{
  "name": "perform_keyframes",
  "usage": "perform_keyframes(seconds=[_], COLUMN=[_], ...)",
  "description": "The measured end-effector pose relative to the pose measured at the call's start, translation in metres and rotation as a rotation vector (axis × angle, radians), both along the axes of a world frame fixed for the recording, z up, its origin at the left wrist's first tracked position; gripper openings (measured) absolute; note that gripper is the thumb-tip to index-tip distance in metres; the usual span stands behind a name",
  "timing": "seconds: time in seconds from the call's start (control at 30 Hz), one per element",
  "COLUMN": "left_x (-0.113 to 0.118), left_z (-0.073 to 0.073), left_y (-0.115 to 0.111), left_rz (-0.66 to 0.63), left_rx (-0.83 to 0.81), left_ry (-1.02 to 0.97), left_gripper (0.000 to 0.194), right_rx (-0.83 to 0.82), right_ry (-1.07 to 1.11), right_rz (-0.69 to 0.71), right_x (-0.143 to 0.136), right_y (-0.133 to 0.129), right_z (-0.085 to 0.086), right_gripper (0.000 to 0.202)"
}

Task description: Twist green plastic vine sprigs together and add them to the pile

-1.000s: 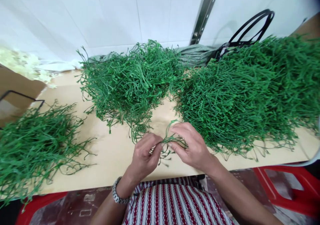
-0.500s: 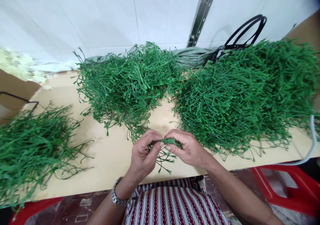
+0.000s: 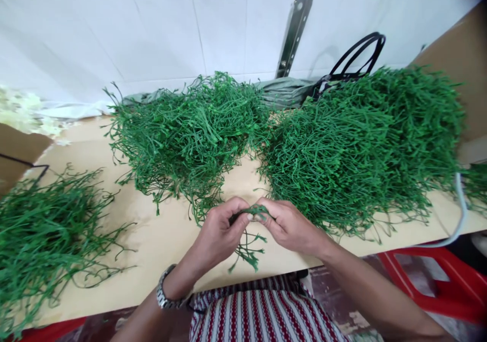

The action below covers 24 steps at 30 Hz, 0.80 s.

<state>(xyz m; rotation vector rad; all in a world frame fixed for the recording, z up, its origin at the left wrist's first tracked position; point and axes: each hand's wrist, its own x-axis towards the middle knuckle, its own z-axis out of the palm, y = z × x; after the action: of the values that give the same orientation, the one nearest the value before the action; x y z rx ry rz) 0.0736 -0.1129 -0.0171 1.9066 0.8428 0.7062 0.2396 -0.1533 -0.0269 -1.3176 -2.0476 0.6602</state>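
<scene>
Between my two hands is a small bunch of green artificial stems [image 3: 246, 253], its thin branched tips hanging below my fingers. My left hand [image 3: 224, 230] is closed on one part of the bunch, thumb pressed against the fingers. Pinched on the other part is my right hand [image 3: 287, 225], with the thumbs nearly touching. Just behind my hands lie a middle pile of green stems [image 3: 190, 134] and a larger right pile of green stems [image 3: 342, 149]. The parts of the bunch inside my fists are hidden.
Another pile of stems [image 3: 41, 235] covers the table's left end. Cream flowers [image 3: 23, 108] and a cardboard box [image 3: 19, 151] are at the left. A black-handled bag [image 3: 342, 75] stands against the tiled wall. A red stool [image 3: 437, 276] is below the right edge.
Both hands stay on the bunch, and its hanging tips have dropped slightly lower. The fingers have shifted a little. The whole view has tilted, showing more wall.
</scene>
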Motion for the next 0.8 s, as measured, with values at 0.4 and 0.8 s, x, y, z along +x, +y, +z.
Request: perform_keyframes(seconds=[0.4, 0.8], left_x=[-0.002, -0.004], left_z=[0.022, 0.005], left_y=[0.011, 0.009], left_rz=[-0.302, -0.290], left_rx=[-0.075, -0.184], left_ry=[0.259, -0.082], left_gripper=[0.019, 0.018], right_rx=[0.062, -0.215], right_ry=[-0.041, 0.274], right_rz=[0.146, 0.156], right_x=[0.022, 0.028], right_y=[-0.005, -0.007], right_z=[0.010, -0.004], right_gripper=[0.028, 0.035])
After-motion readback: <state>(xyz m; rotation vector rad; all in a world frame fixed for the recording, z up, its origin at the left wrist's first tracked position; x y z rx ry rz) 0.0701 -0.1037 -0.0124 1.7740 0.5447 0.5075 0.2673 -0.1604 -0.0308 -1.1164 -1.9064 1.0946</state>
